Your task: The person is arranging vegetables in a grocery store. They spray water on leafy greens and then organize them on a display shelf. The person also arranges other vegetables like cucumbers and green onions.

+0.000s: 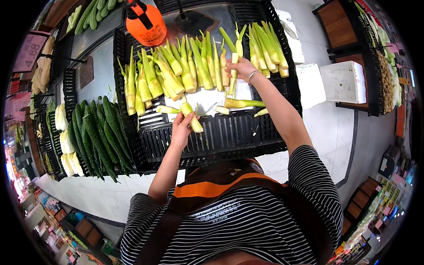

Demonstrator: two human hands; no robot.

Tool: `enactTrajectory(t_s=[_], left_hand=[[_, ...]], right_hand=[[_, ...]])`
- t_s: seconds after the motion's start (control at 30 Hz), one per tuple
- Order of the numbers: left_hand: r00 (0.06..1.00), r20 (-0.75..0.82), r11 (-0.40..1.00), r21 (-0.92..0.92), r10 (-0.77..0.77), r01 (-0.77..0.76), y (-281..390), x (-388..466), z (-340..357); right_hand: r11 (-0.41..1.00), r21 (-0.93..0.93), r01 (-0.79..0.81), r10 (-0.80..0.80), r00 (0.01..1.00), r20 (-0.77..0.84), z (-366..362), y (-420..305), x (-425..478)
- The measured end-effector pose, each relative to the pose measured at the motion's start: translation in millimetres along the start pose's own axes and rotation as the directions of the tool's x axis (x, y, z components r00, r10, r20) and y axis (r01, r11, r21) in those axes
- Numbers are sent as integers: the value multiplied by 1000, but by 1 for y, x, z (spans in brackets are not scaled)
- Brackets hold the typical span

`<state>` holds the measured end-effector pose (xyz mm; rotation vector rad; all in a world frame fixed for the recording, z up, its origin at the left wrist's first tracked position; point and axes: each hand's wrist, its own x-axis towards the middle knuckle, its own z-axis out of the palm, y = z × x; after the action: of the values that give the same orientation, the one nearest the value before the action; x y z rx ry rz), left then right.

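My left hand [182, 130] grips a short, pale green water bamboo stem [195, 123] near the front of a black plastic crate [205, 137]. Farther back, my right hand [244, 69] has its fingers around another peeled-looking stem [234, 61], held roughly upright. Behind both hands, a row of water bamboo stems [172, 79] leans with green tips towards the back. A second bunch [268, 49] lies to the right of my right hand. On a white sheet [202, 99] between my hands are a loose stem [243, 103] and a short cut piece [222, 109].
An orange spray bottle [147, 28] stands at the crate's back left. Dark green cucumbers [102, 139] and pale cabbages [68, 142] fill the display on the left. White foam boxes [341, 82] are on the right, beside shelving [344, 25]. A price sign [29, 51] stands at far left.
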<state>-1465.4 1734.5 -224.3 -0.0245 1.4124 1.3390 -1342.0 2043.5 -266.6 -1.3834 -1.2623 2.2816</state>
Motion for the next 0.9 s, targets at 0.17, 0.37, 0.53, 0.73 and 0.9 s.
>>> enactTrajectory(t_s=[0.17, 0.37, 0.53, 0.73, 0.9], left_hand=[[994, 94, 998, -48, 52, -47, 10, -1, 7], [958, 268, 977, -209, 103, -47, 18, -1, 15], [923, 373, 941, -335, 91, 42, 22, -5, 18], [897, 442, 894, -407, 14, 187, 20, 4, 17], [889, 425, 842, -405, -172, 356, 26, 10, 30]], right_hand=[[282, -907, 314, -528, 840, 127, 13, -23, -12], [-377, -780, 500, -636, 473, 610, 29, -11, -19], [-370, -793, 484, -400, 687, 606, 26, 30, -25], [81, -774, 628, -646, 625, 439, 27, 35, -51], [229, -626, 745, -632, 603, 486, 43, 23, -119]])
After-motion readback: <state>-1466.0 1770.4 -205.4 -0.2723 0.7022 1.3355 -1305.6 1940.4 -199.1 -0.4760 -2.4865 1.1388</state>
